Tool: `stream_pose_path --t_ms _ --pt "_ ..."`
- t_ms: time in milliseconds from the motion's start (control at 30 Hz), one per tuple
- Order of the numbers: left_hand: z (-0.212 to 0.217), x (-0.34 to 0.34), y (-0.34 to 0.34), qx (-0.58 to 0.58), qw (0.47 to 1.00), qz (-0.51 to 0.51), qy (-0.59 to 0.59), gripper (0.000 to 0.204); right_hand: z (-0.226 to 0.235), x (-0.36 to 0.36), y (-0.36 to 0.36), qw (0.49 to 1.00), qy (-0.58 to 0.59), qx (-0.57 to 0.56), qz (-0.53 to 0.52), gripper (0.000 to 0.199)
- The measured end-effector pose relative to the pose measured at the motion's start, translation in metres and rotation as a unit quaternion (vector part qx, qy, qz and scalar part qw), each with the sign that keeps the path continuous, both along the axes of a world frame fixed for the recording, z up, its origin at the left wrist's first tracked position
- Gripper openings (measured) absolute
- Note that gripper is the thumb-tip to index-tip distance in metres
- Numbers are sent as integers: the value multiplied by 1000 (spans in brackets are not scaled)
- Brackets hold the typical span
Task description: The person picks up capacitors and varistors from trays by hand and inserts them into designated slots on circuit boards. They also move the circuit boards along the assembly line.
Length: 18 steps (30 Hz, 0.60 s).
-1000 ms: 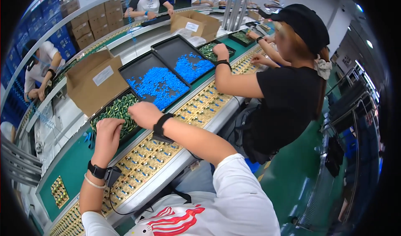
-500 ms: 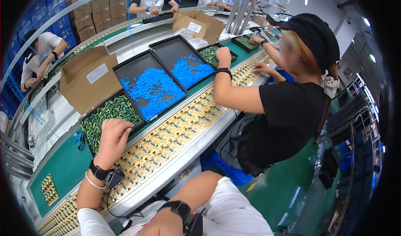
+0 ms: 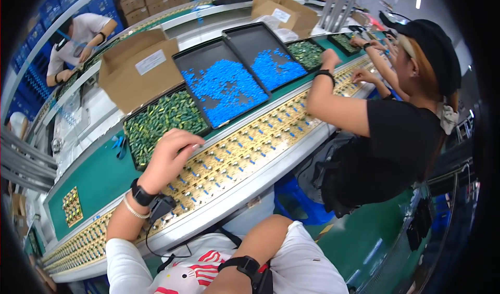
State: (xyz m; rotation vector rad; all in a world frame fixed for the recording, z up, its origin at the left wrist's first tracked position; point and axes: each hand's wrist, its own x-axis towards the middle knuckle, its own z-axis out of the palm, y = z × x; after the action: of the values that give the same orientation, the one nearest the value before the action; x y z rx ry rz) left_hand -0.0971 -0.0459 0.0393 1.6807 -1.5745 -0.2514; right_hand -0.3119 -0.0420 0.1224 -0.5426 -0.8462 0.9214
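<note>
My left hand [image 3: 174, 151] reaches over the strip of yellowish circuit boards [image 3: 260, 132], just off the near edge of a black tray of small green cylindrical parts [image 3: 164, 119]. Its thumb and fingertips are pinched close together. Whatever lies between them is too small to make out. Blue and silvery parts stand in rows on the boards. My right hand [image 3: 224, 284] is low at the bottom edge, in front of my shirt, and its fingers are out of the picture. Each of my wrists carries a black strapped device.
Two black trays of small blue parts [image 3: 221, 88] lie beyond the green ones, near an open cardboard box [image 3: 138, 70]. A separate board [image 3: 73, 206] rests on the green bench at left. A co-worker in black [image 3: 385, 138] sits to my right, arm over the line. Others work across.
The view has swung, so the bench appears shifted right. My left hand has moved from the green parts' tray edge out over the boards. The co-worker's arm still reaches over the line.
</note>
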Motion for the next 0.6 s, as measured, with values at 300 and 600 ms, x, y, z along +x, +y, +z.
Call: stream_pose_path --t_ms 300,600 --pt "-8 -7 -14 72 993 -25 90 14 -33 -8 24 925 -128 299 -196 56" --pt "-34 -18 -40 103 992 -66 22 15 -58 -8 -37 938 -251 173 -164 46"
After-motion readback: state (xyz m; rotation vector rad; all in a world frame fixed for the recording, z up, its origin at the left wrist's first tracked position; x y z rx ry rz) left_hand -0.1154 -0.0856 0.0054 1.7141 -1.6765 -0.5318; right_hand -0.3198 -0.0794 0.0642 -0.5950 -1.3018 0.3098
